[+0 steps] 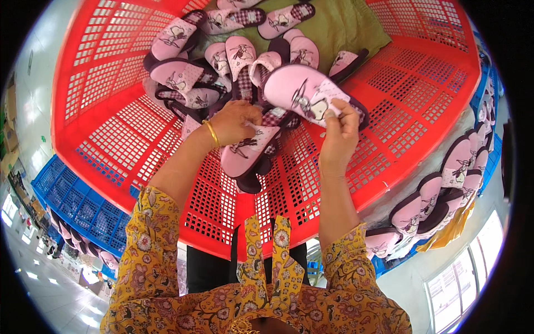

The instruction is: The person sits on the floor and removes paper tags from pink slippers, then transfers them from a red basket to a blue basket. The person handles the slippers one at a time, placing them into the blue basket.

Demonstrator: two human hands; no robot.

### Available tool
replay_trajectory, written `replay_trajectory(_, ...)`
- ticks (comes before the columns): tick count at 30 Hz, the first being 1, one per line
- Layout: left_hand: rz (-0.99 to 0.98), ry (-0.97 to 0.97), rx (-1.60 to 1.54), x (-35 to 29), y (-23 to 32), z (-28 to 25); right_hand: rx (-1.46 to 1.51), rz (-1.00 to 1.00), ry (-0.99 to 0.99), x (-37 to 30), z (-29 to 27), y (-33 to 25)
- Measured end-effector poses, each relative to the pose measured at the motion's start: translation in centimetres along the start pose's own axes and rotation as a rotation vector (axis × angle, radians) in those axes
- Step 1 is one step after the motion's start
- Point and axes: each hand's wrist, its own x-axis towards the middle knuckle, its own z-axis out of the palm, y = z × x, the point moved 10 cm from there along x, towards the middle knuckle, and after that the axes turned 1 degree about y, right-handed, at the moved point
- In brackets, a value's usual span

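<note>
My right hand (pixel 340 131) pinches a pink slipper (pixel 292 89) by its side near the opening, thumb on the printed upper. The slipper is raised over the others, and an animal figure is printed on its toe. My left hand (pixel 236 123), with a gold bangle at the wrist, is closed at the opening edge of another pink slipper (pixel 242 158); its fingertips are partly hidden. That slipper lies toe toward me, over dark soles. Beyond both hands is a loose heap of pink slippers (pixel 178 75) with dark soles and checked linings.
The heap lies in a large red perforated plastic basket (pixel 111 119). An olive-green sheet (pixel 356 25) covers part of its far end. At left stands a blue crate (pixel 83 197). More pink slippers (pixel 409 214) are stacked at right, beside a yellow-orange sheet (pixel 450 228).
</note>
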Motion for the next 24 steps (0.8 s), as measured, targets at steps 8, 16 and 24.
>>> replay_trajectory(8, 0.001, 0.077, -0.032, -5.2, 2.1, -5.8, -0.391, -0.176, -0.456, -1.6, 1.8, -3.9)
replay_trajectory(16, -0.081, 0.179, -0.234, -7.6, 2.7, -6.7, -0.681, -0.255, -0.759, -4.5, 3.1, -3.4)
replay_trajectory(24, 0.02, 0.241, 0.12, -7.1, 4.9, -4.8, -0.744, -0.409, -0.943, -8.7, 9.2, -1.1)
